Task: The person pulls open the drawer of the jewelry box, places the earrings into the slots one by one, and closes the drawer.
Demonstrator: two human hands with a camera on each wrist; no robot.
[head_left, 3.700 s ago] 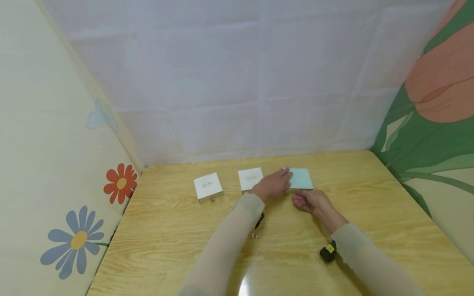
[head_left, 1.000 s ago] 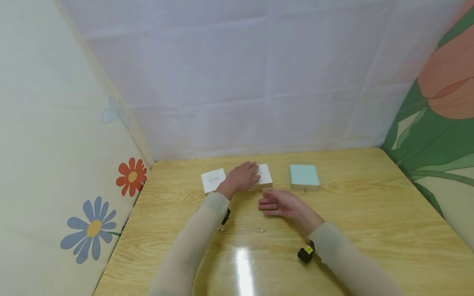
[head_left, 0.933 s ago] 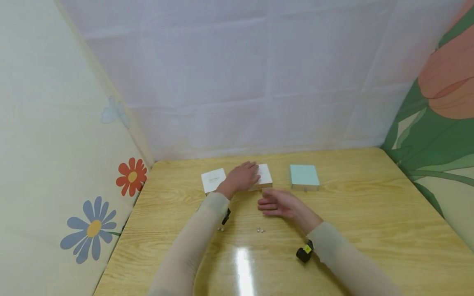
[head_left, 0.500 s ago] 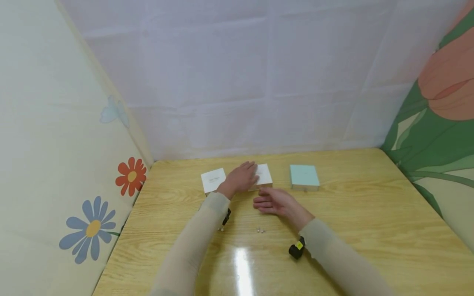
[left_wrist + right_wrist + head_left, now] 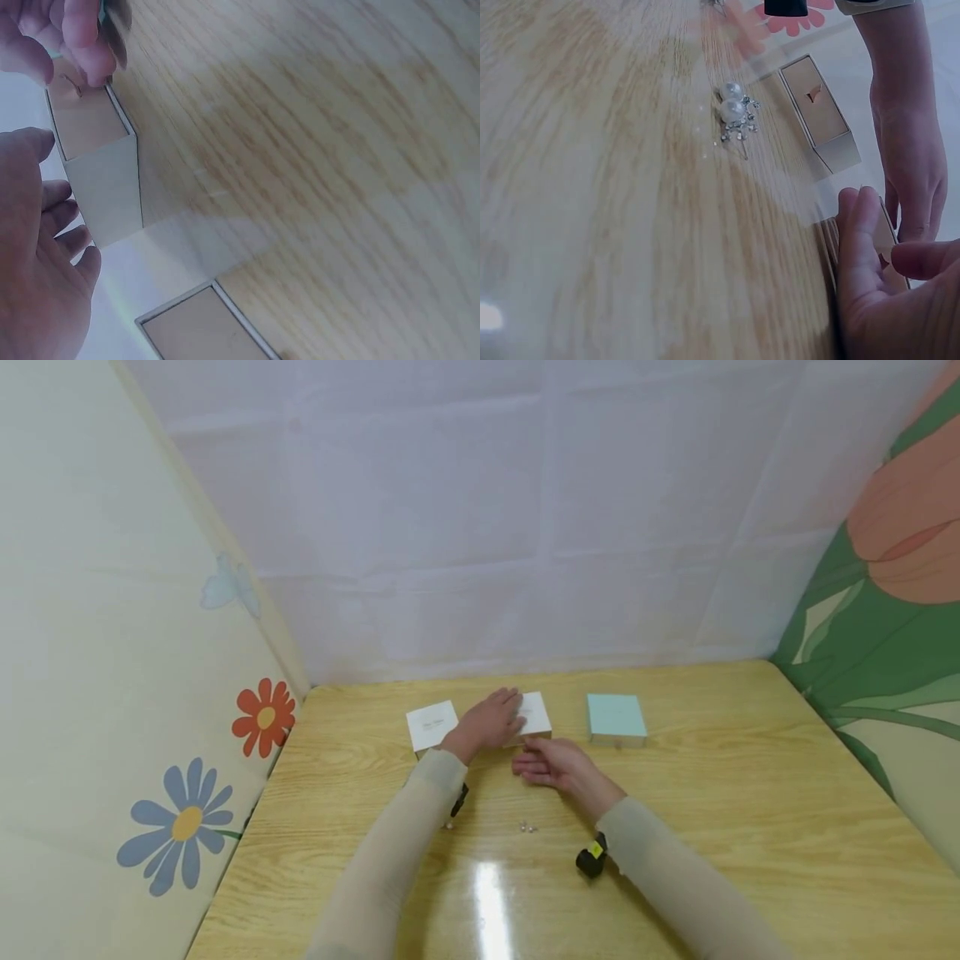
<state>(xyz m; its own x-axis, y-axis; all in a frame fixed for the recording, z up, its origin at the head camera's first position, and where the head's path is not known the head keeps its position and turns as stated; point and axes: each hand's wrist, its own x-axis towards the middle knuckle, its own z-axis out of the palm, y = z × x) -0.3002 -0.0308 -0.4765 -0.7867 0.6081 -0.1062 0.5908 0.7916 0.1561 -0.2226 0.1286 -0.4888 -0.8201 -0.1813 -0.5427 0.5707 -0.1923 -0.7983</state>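
My left hand (image 5: 491, 720) rests on top of the middle white box (image 5: 536, 713), its fingers stretched across the lid. In front of that box is my right hand (image 5: 558, 766), palm turned inward. The left wrist view shows the box's pinkish front panel (image 5: 94, 124) with a small pull tab (image 5: 73, 84); the right fingertips are right at it. In the right wrist view, the right thumb (image 5: 922, 259) is beside the tab, with the fingers along the table side. A pearl earring pair (image 5: 733, 111) with small sparkling stones lies on the table in front.
Another white box (image 5: 432, 724) stands to the left and a mint-green box (image 5: 617, 717) to the right. More small pearl pieces (image 5: 447, 825) lie near the left forearm. A white cloth backdrop (image 5: 420, 527) hangs behind the wooden table (image 5: 720, 777).
Both hands have left the mint-green box for the middle white box. Over the last second the right hand has edged left, closer to its front tab; the left hand has stayed on the lid.
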